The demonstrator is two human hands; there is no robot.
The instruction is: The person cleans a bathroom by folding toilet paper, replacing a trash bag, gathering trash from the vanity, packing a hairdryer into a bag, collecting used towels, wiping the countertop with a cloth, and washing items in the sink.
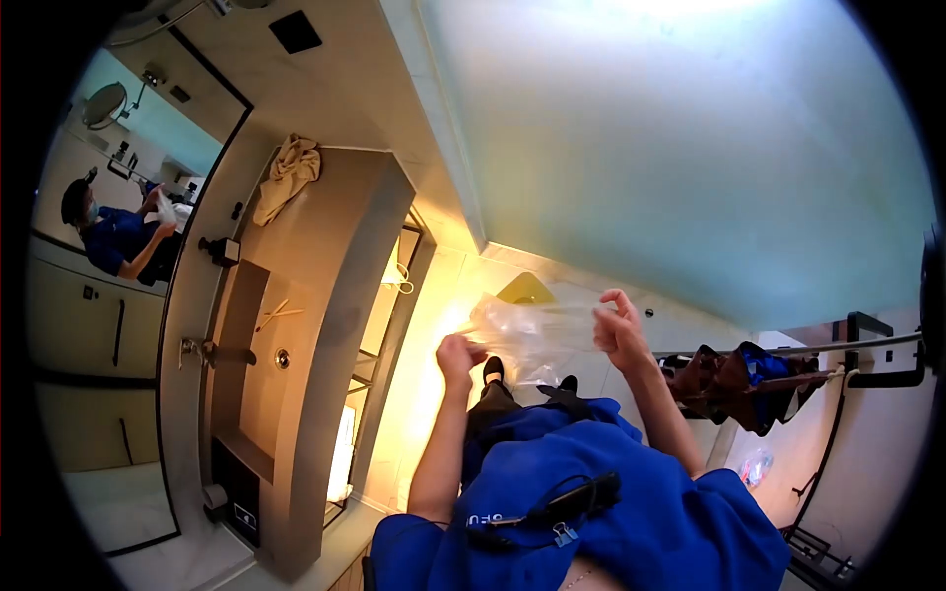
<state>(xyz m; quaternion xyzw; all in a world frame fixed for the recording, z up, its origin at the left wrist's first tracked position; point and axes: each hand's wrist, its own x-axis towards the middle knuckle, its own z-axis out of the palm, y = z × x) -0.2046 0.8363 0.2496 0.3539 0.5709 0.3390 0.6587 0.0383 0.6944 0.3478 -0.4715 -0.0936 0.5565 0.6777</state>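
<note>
Plastic bag (527, 330) — thin, crinkled, translucent

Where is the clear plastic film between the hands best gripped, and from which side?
Probably at its two opposite sides: left hand coming from the left, right hand from the right, fingers closed on the edges. The clear plastic film looks thin and limp, spread between them, so a single hold would likely let it sag.

A clear, crinkled plastic bag (520, 321) stretches between left hand (457, 359) and right hand (621, 332).
</note>
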